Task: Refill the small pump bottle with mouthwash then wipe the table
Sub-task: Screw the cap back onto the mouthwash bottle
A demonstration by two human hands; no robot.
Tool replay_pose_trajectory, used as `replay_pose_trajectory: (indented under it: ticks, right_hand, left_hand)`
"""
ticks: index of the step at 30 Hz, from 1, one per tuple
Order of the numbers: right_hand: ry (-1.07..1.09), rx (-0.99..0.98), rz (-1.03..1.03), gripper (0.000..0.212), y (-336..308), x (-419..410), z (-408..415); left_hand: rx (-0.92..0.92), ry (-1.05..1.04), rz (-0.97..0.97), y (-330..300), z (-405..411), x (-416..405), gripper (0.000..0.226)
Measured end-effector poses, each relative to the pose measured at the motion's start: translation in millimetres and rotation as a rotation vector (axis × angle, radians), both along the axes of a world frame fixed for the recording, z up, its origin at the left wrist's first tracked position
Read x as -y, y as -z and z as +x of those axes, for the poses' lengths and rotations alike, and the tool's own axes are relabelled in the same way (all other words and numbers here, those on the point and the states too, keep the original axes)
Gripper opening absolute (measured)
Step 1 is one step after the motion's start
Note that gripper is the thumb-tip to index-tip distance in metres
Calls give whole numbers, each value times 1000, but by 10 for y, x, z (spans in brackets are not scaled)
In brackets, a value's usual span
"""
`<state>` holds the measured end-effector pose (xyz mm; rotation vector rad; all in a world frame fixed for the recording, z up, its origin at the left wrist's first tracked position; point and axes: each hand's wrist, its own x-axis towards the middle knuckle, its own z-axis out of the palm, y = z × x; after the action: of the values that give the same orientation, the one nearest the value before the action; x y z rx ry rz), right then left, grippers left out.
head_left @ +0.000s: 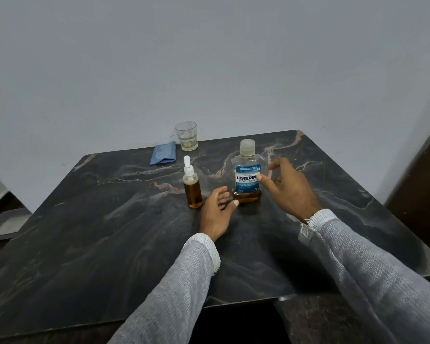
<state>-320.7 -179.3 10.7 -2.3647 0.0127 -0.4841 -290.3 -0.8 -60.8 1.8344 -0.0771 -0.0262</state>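
Listerine mouthwash bottle (247,175) is standing upright, capped, mid-table (85,232), w/ amber liquid low in its base. Right hand (289,188) is hovering just beside it, fingers spread & relaxed, grasping nothing; thumb tip overlapping the label. Left hand (217,213) is lying open btwn it & the small pump bottle (192,187), nearly full. Blue cloth (164,153) & glass (186,136) are sitting at the far edge.
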Motion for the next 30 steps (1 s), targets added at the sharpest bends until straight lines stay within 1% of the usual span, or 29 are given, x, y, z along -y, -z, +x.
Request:
replay_pose_trajectory:
  ticks: [4,9,11,13,15,17,20,21,22,23,25,27,30]
  right_hand:
    - [-46,-27,25,27,211,-133,-70]
    - [-39,-55,59,27,324,-272,-36]
    - [-10,-25,98,25,347,-269,-3]
    - [51,39,127,28,365,-238,50]
    - [123,64,170,38,374,-184,122]
    - [147,50,219,54,394,-132,197]
    - [50,-53,312,85,403,-96,299]
    - [10,-83,341,92,410,-94,331]
    - [-25,-105,365,94,423,-98,364]
    - [-58,-125,390,92,436,-103,392]
    - [-126,-161,431,80,456,-123,432]
    - [-172,-152,427,68,476,-141,457]
    - [-151,-108,389,61,499,-144,463]
  left_hand:
    - [28,-7,-16,7,-125,-170,40]
    - [57,-31,-41,-22,-191,-385,27]
    - [53,-22,-40,-44,-200,-442,26]
    - [47,-14,-32,-47,-204,-475,27]
    - [38,-9,-20,-42,-207,-478,27]
    - [27,-3,8,-40,-206,-458,29]
    - [24,5,73,-62,-200,-412,34]
    - [26,7,103,-73,-198,-398,35]
    - [27,10,143,-86,-197,-385,36]
    - [29,16,189,-99,-194,-370,37]
    - [30,37,303,-138,-189,-334,41]
    - [26,63,433,-187,-180,-282,47]
    - [28,84,607,-256,-151,-193,57]
